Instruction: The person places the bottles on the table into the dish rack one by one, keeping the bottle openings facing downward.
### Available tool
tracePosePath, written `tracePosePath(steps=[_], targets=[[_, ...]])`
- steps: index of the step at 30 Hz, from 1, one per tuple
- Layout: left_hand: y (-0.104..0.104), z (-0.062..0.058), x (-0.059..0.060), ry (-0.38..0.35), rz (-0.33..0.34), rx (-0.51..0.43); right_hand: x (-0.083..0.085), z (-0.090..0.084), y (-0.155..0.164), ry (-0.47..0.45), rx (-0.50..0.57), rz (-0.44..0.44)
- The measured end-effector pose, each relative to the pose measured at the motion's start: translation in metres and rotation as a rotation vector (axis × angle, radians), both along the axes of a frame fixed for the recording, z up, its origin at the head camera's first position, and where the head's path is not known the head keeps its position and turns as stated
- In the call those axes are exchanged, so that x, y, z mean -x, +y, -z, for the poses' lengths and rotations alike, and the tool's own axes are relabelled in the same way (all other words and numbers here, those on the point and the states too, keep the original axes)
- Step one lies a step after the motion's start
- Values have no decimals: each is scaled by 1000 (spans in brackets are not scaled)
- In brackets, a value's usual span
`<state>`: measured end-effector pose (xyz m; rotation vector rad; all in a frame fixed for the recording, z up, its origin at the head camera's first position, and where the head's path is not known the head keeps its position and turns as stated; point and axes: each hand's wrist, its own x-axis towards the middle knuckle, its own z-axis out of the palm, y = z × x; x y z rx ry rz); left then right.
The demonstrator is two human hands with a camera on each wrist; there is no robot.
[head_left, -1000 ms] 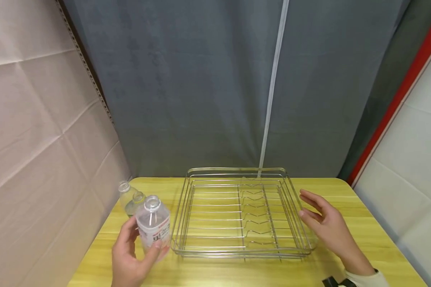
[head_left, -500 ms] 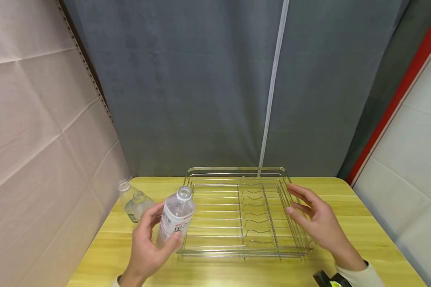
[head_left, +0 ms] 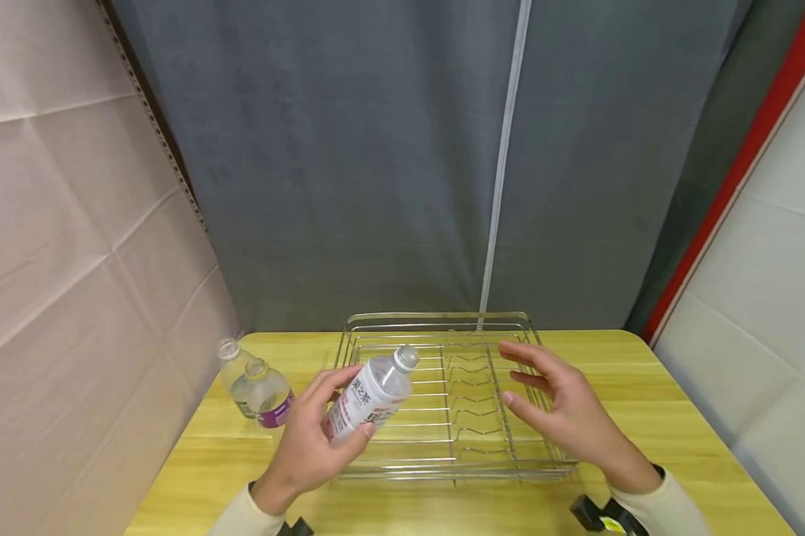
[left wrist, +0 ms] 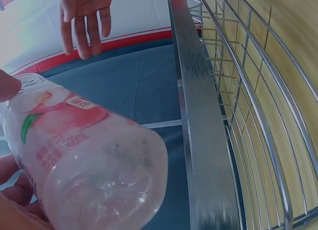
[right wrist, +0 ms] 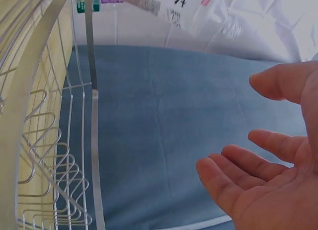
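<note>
My left hand (head_left: pixel 315 439) grips a clear plastic bottle (head_left: pixel 369 398) with a white and pink label, its neck uncapped and tilted to the right. The bottle is held over the left part of a wire dish rack (head_left: pixel 456 470). In the left wrist view the bottle's base (left wrist: pixel 109 190) faces the camera, with a peach picture on the label. My right hand (head_left: pixel 563 406) hovers above the rack's right side, fingers spread and apart from the bottle, holding nothing. Ridged wire dividers (right wrist: pixel 54 155) run along the rack in the right wrist view.
Two more clear bottles stand at the table's left edge: one with a purple label (head_left: pixel 268 394), and one behind it (head_left: pixel 231 361). The rack sits on a yellow wood-grain table (head_left: pixel 195 476). A grey curtain (head_left: pixel 376 186) hangs behind, with pale cloth walls (head_left: pixel 94 260) at the sides.
My left hand has carried the bottle rightward from beside the other bottles to over the rack, tipping it from upright to slanted. My right hand has moved left over the rack.
</note>
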<state>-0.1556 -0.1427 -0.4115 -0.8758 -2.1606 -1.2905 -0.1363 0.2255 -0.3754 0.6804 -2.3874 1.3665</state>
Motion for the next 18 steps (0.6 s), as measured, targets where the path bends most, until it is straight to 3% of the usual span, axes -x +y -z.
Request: tracePosePath(steps=[8, 18], targets=[[18, -4, 5, -79, 102, 121, 1, -7, -9, 64, -25, -96], [40, -10, 5, -150, 160, 329, 1, -10, -22, 130, -212, -171]])
